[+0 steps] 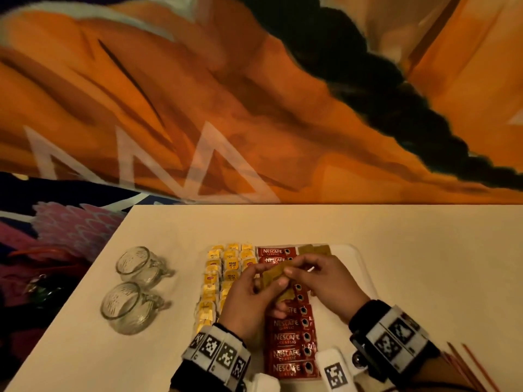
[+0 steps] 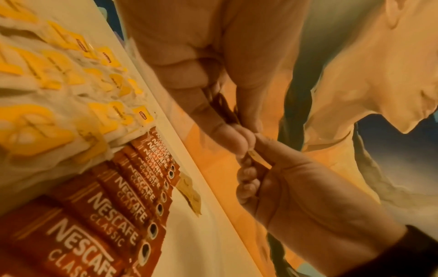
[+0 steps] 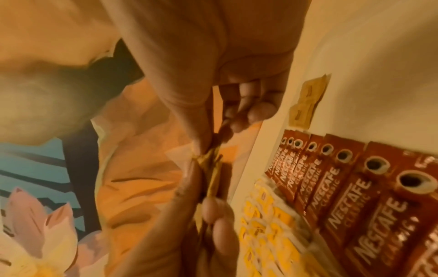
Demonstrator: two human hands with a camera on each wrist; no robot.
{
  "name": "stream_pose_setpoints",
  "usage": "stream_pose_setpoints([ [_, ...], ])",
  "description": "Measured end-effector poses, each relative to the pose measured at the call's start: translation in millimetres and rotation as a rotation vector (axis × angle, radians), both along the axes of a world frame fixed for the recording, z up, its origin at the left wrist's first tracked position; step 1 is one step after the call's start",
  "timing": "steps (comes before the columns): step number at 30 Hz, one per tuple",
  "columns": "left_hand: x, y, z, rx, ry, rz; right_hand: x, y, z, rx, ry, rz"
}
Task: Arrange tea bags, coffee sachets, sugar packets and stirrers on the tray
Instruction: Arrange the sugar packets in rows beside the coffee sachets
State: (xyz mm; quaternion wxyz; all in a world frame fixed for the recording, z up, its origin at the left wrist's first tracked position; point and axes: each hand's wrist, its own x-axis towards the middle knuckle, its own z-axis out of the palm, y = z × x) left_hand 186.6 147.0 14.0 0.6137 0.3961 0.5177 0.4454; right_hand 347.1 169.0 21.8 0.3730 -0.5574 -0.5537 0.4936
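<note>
Over the middle of the tray (image 1: 360, 268), both hands hold a small stack of brown sugar packets (image 1: 273, 278). My left hand (image 1: 263, 288) grips the stack from the left. My right hand (image 1: 297, 269) pinches its upper right edge. The wrist views show the same packets (image 2: 258, 159) (image 3: 213, 174) pinched between the fingers. On the tray, yellow tea bags (image 1: 223, 267) fill the left side. Red coffee sachets (image 1: 291, 340) run in a column down the middle. A couple of sugar packets (image 1: 314, 249) lie at the far right corner. Red stirrers (image 1: 467, 366) lie on the table at the near right.
Two glass cups (image 1: 138, 264) (image 1: 127, 306) lie on their sides on the white table (image 1: 424, 250), left of the tray. The table's left edge runs diagonally, with patterned fabric (image 1: 70, 227) below it. Orange cloth (image 1: 198, 108) rises behind the far edge.
</note>
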Motion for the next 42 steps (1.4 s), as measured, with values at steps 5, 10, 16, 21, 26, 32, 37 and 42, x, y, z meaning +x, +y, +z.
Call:
stream_pose_setpoints([
  [5,-8.5,-1.4,10.2,-0.114,-0.025,0.001,12.0,-2.5,13.0,0.096,0.017,-0.103],
  [10,-9.0,0.5,21.1,-0.231,-0.098,-0.053,12.7,-14.0,25.4,0.148,0.022,-0.067],
  [16,-7.2,1.6,26.8,-0.083,-0.152,0.039,12.1,-21.8,29.6,0.175,0.004,0.001],
  [21,-5.0,-0.7,32.3,0.063,-0.098,0.105,7.4,-26.7,34.9,0.035,0.245,-0.09],
  [26,-3.3,-5.3,31.6,0.131,-0.011,0.055,3.5,-26.4,33.5,0.011,0.156,-0.076],
  [32,0.6,-7.3,29.1,0.086,0.079,-0.031,12.1,-20.5,36.8,0.026,0.185,-0.101],
  [37,8.7,-4.7,26.2,0.067,0.051,0.013,10.5,-22.6,25.7,-0.091,0.227,-0.072],
  [42,2.6,-1.1,18.7,0.023,0.12,-0.063,30.4,-0.9,15.7,-0.131,0.223,-0.211],
])
